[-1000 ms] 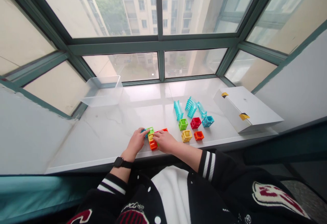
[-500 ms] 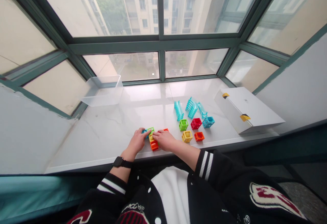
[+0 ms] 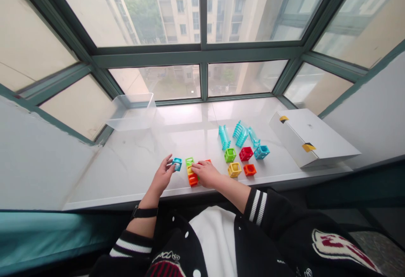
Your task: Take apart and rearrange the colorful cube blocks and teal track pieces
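My left hand (image 3: 163,175) pinches a blue hollow cube block (image 3: 177,164) between thumb and fingers, just left of a cluster of blocks and apart from it. In that cluster a green block (image 3: 189,161) is at the back, a yellow block (image 3: 190,170) in the middle and an orange block (image 3: 193,179) at the front. My right hand (image 3: 207,174) is closed over the cluster's right side, its fingertips at the yellow block. Part of a red-orange block (image 3: 208,160) shows behind that hand; the rest is hidden.
Right of my hands stand separate green (image 3: 230,155), red (image 3: 246,154), blue (image 3: 261,152), yellow (image 3: 234,170) and orange (image 3: 249,170) blocks. Behind them lie clear turquoise track pieces (image 3: 241,133). A white box (image 3: 319,138) sits right, a clear plastic bin (image 3: 133,112) back left, against the windows.
My left hand has drawn the blue block leftward off the cluster, leaving a gap. My right hand stays on the other blocks. The whole view has shifted slightly.
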Available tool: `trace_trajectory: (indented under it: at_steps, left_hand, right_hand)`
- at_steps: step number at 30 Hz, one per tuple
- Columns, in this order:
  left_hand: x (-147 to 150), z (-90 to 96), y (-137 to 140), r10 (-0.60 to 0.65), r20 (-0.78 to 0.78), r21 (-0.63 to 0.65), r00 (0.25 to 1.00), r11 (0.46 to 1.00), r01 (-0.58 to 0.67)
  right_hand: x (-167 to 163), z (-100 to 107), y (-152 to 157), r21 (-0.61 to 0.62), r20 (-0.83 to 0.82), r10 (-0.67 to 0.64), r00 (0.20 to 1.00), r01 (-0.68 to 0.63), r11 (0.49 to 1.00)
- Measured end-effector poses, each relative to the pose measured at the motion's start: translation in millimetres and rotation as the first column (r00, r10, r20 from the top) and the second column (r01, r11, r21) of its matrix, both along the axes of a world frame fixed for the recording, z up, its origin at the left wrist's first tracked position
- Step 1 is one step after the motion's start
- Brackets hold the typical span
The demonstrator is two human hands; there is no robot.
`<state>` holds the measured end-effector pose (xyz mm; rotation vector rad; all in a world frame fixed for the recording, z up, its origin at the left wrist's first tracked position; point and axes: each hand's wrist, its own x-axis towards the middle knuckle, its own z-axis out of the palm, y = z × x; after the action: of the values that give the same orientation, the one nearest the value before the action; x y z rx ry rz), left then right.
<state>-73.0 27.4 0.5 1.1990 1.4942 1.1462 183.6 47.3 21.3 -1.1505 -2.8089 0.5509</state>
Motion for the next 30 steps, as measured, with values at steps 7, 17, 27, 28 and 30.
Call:
trace_trajectory:
  at_steps: [7, 17, 27, 28, 30]
  left_hand:
    - [40.3, 37.9, -20.1, -0.095, 0.315, 0.014, 0.944, 0.995, 0.096]
    - [96.5, 78.8, -32.0, -0.283, 0.519, 0.041, 0.807, 0.951, 0.307]
    - [178.5, 102.4, -19.0, -0.396, 0.487, 0.062, 0.779, 0.905, 0.421]
    - [187.4, 103.9, -17.8, -0.416, 0.481, 0.066, 0.772, 0.895, 0.441]
    - [206.3, 105.6, -15.2, -0.456, 0.471, 0.067, 0.755, 0.872, 0.484]
  right_hand:
    - [14.9, 37.7, -3.9, 0.038, -0.45, -0.094, 0.888, 0.124, 0.991]
    - [55.6, 75.5, -40.7, 0.108, -0.668, -0.075, 0.74, 0.196, 0.975]
    - [109.7, 77.5, -47.7, 0.149, -0.777, -0.189, 0.601, 0.467, 0.872]
    - [118.3, 77.3, -49.0, 0.145, -0.775, -0.206, 0.597, 0.485, 0.862]
    - [135.8, 75.6, -51.9, 0.145, -0.77, -0.229, 0.595, 0.514, 0.846]
